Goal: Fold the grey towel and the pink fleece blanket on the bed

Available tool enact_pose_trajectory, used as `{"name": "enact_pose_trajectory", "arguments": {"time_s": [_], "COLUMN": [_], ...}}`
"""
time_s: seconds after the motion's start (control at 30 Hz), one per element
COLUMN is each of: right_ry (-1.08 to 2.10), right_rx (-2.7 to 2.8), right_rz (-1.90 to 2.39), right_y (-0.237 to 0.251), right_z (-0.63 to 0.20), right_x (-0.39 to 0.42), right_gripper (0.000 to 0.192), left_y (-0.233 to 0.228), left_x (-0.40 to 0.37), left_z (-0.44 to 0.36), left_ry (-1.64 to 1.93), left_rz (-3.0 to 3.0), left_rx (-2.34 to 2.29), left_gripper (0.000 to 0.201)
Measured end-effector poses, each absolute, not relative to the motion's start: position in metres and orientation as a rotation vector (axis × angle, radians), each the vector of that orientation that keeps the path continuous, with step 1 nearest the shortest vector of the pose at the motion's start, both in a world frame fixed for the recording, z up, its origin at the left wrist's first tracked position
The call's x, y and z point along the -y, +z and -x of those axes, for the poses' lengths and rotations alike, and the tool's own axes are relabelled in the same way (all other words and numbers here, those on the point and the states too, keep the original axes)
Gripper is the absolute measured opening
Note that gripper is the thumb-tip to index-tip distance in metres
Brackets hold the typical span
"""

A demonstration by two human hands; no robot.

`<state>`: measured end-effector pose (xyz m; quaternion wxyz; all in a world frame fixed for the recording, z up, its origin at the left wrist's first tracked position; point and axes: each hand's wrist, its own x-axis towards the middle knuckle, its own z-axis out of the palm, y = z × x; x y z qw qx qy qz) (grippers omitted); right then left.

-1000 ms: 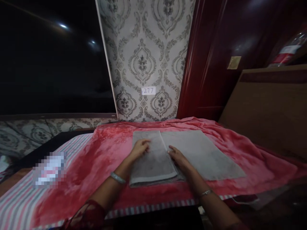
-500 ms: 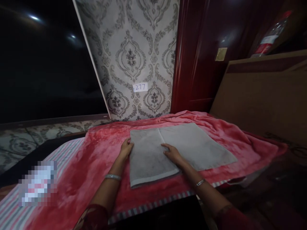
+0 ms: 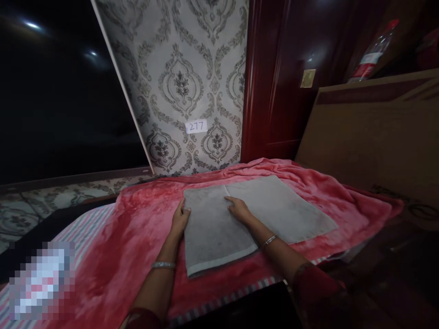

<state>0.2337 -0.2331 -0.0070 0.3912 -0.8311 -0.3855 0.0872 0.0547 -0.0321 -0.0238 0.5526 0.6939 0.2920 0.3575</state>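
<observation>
A grey cloth [image 3: 291, 205], which looks like a towel, lies spread with its left part folded over towards the middle. At the fold on its left edge rests my left hand [image 3: 180, 219], fingers straight along the edge and thumb apart, touching the top. My right hand [image 3: 239, 210] lies on the folded part near the upper layer's inner edge. Its index finger is stretched out; the other fingers are partly hidden under the hand. Beneath the cloth is a rumpled pink-red plush blanket [image 3: 144, 228].
A striped sheet [image 3: 91, 228] shows at the left, with a blurred-out item on it. Behind stand a large dark screen [image 3: 61, 100] and a patterned wall with a paper label [image 3: 196, 126] reading 277. At the right are a cardboard box [image 3: 363, 137] and a bottle [image 3: 372, 57].
The view has shifted slightly. My right hand has moved a little up and left over the cloth. My left hand stays at the left edge, its thumb now more apart.
</observation>
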Motion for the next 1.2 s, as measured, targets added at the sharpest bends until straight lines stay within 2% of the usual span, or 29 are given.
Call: {"name": "enact_pose_trajectory", "arguments": {"time_s": [0.3,0.8,0.97,1.2], "right_ry": [0.189,0.2,0.138,0.174], "right_rx": [0.955,0.91,0.876,0.857], "right_rz": [2.266,2.36,2.409,2.452], "right_y": [-0.011,0.011,0.006,0.009], "right_z": [-0.234,-0.261,-0.253,-0.247], "right_x": [0.232,0.203,0.198,0.201], "right_gripper": [0.057,0.059,0.054,0.056], "left_y": [-0.02,-0.021,-0.028,-0.027], "left_x": [0.032,0.034,0.026,0.025], "left_z": [-0.047,-0.046,-0.049,-0.047], "left_ry": [0.763,0.762,0.78,0.801], "left_rz": [-1.628,-1.606,-1.674,-1.841], "left_rx": [-0.646,-0.644,-0.648,-0.75], "left_gripper": [0.053,0.06,0.054,0.049]}}
